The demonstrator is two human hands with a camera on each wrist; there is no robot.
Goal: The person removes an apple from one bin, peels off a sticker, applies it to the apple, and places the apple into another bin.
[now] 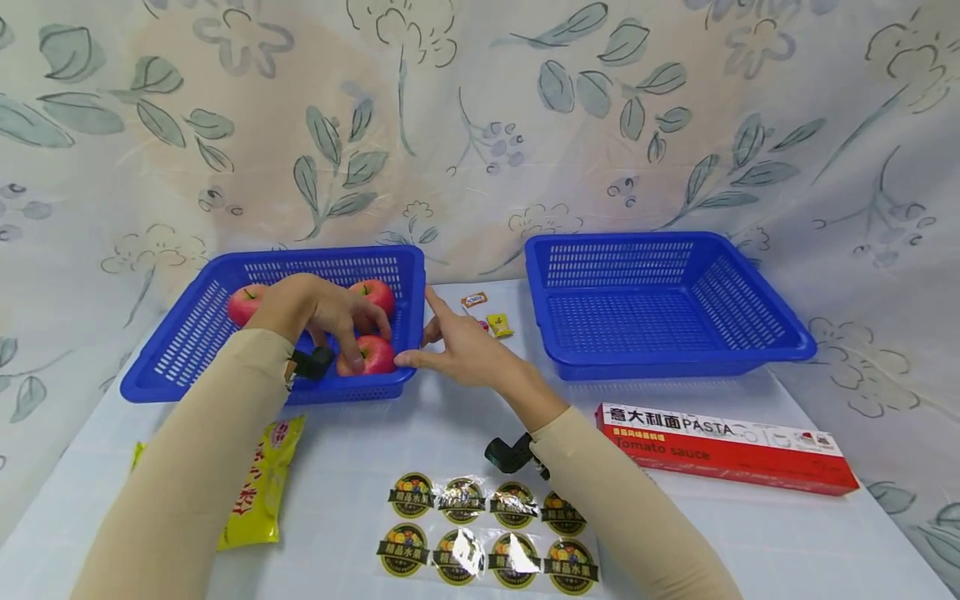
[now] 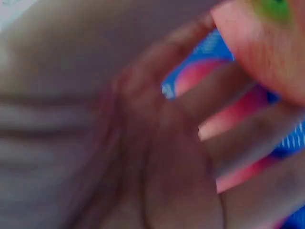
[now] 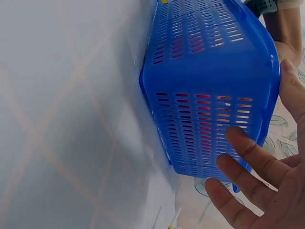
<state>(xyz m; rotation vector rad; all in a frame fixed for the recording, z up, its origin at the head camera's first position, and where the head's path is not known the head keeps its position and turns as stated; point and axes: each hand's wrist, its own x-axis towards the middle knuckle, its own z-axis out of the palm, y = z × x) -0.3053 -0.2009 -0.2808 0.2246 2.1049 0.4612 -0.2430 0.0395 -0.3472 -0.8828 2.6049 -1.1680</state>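
In the head view, three red apples show in the left blue basket [image 1: 176,362]: one apple [image 1: 243,306] at the left, one at the back right [image 1: 375,293], one in the front right corner [image 1: 378,357]. My left hand [image 1: 333,312] reaches into the basket from above and grips the front right apple; the left wrist view shows this apple [image 2: 267,52] close between thumb and fingers. Outside the basket's right end is my right hand [image 1: 468,346]. Its thumb [image 3: 289,86] touches the rim, while its fingers [image 3: 257,157] spread along the slotted outer wall.
A second blue basket [image 1: 622,321] stands at the right. Small candies [image 1: 498,324] lie between the baskets. In front are a red pasta box [image 1: 727,450], a sheet of round stickers [image 1: 487,533] and a yellow packet [image 1: 262,483] partly under the left sleeve. A floral curtain [image 1: 480,125] hangs behind.
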